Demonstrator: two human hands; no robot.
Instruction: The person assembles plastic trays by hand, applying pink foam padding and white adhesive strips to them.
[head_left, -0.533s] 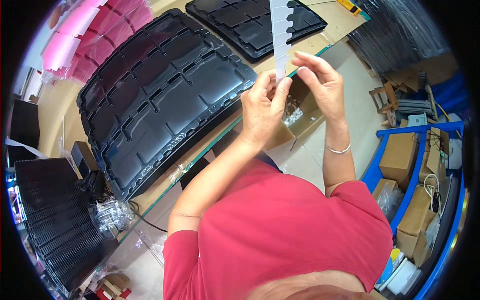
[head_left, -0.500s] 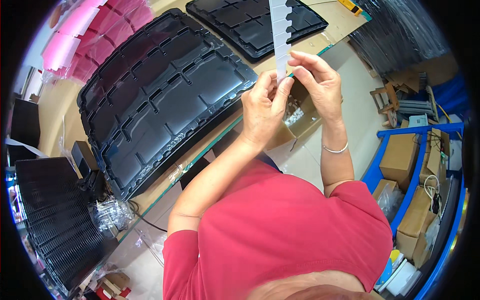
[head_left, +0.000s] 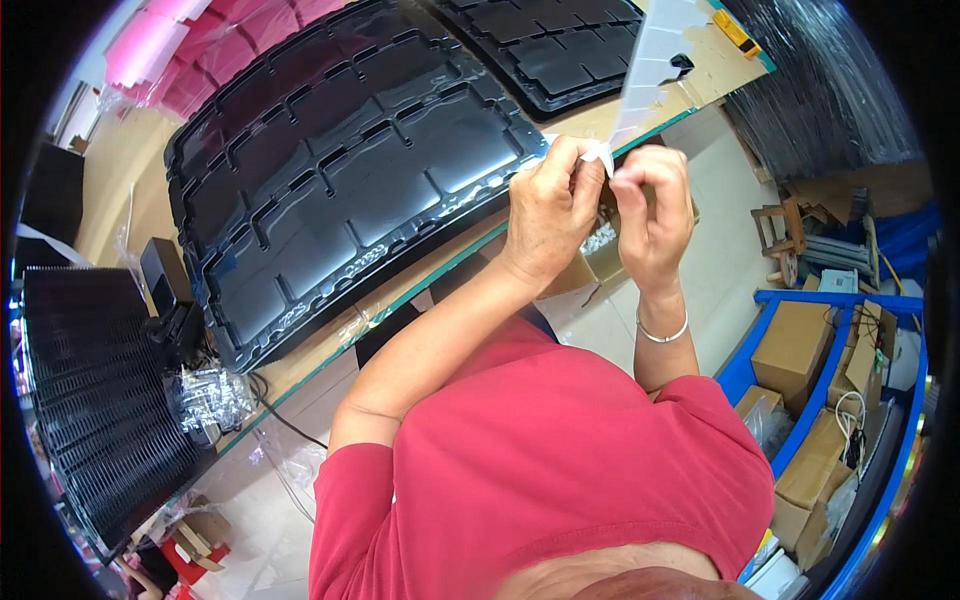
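Strip [head_left: 648, 70], white and thin, rises from between the hands and leans toward one o'clock, its upper length passing in front of the smaller black tray [head_left: 560, 60]. Left hand [head_left: 550, 210] pinches the strip's near end between thumb and fingers. Right hand [head_left: 655, 210], at three o'clock from it, has its fingers curled close to a white flap [head_left: 600, 155]; motion blur hides whether they grip it, so I cannot tell.

The step looks like fine work at that near end. Done well, I judge, it needs the left pinch steady and close to the flap, with the right fingers pulling slowly and low, because a jerk could crease or tear such thin stock. The long free end would best be kept from twisting or brushing the larger black tray [head_left: 350, 180], at about nine o'clock from the left hand.

In the earlier frame the strip points nearly to twelve o'clock with its notches plain; now it tips toward one and turns so that few show. The white flap newly stands out at the left fingertips. The right hand is more tightly curled, and the whole view has shifted slightly.
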